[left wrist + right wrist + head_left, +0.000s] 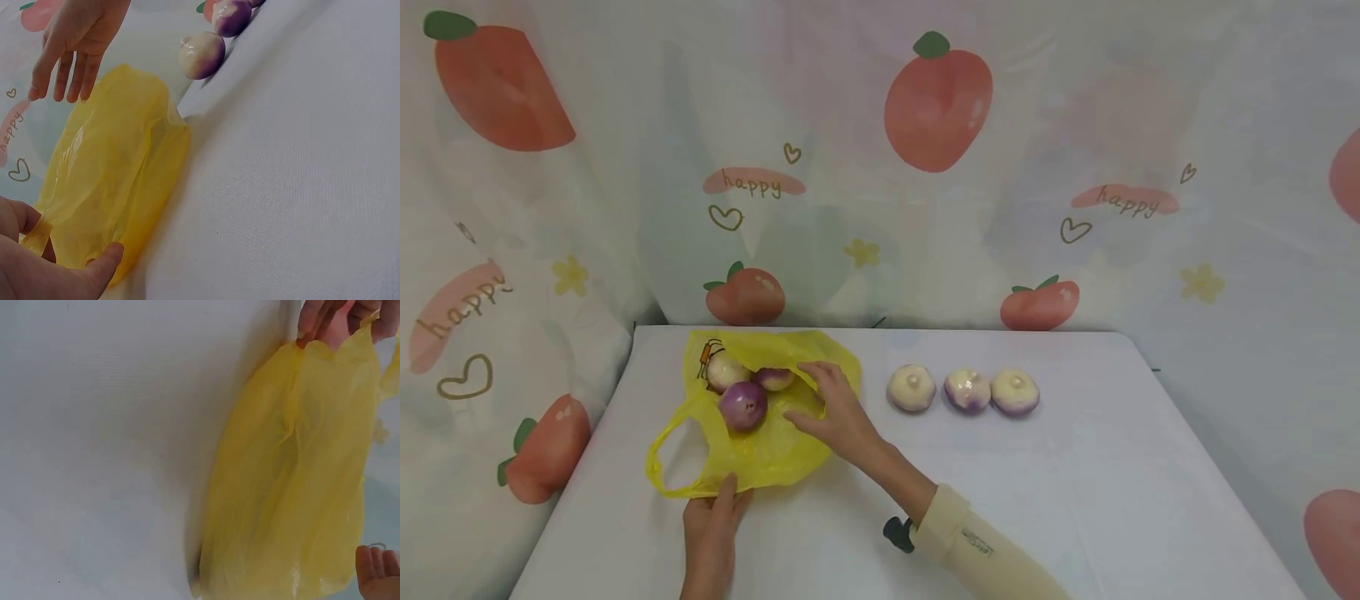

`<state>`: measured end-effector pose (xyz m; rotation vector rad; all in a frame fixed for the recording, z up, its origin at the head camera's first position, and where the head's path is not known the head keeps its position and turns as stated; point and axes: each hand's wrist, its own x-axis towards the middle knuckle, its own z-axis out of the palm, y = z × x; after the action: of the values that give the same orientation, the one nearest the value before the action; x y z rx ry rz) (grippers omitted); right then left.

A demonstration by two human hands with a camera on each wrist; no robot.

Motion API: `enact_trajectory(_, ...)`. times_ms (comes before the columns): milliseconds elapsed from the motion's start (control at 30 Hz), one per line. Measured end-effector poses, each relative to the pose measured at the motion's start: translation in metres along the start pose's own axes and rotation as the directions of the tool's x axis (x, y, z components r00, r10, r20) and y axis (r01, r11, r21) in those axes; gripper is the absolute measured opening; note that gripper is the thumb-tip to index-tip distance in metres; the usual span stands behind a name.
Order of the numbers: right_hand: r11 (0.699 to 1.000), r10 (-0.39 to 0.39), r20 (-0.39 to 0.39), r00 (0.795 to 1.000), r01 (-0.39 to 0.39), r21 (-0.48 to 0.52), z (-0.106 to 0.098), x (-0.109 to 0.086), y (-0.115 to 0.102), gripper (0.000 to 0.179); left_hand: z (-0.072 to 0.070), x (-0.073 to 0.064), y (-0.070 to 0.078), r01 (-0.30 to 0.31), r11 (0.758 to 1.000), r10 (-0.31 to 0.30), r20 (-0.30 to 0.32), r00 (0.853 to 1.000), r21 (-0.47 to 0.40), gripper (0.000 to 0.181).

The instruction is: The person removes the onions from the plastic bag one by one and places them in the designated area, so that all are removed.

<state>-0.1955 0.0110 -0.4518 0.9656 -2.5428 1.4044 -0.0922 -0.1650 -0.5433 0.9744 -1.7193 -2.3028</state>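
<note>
Yellow plastic bag (775, 462), left part of worktop (1075, 500), three purple-white bulbs (743, 406) inside. Left hand (710, 525): pinching its near edge. Right hand (844, 421): empty, fingers spread, at its right side, nearer three loose bulbs (967, 392).

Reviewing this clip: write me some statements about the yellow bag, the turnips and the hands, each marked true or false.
1. Three turnips show inside the yellow plastic bag. True.
2. Both hands are gripping turnips. False: the left hand holds the bag's edge; the right hand holds no turnip.
3. Three loose turnips lie right of the bag in the head view. True.
4. The bag's mouth is closed. False: it is open.
</note>
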Motion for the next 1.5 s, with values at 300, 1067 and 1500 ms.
enact_trajectory(300,1.000,-0.006,0.157,0.988,0.006,-0.005,0.013,0.009,0.010,0.053,0.003,-0.013,0.013,-0.012,1.000,0.012,0.010,1.000,-0.004,0.058)
enact_trajectory(1067,0.906,0.042,0.204,0.978,0.049,-0.421,0.027,0.020,0.029,0.045,0.006,-0.021,0.021,-0.003,1.000,0.003,0.042,0.999,-0.002,0.055)
enact_trajectory(1500,0.598,0.058,0.094,0.994,0.041,-0.801,0.032,0.034,0.026,0.016,0.007,-0.022,0.020,-0.011,1.000,0.012,0.041,0.999,-0.029,0.057)
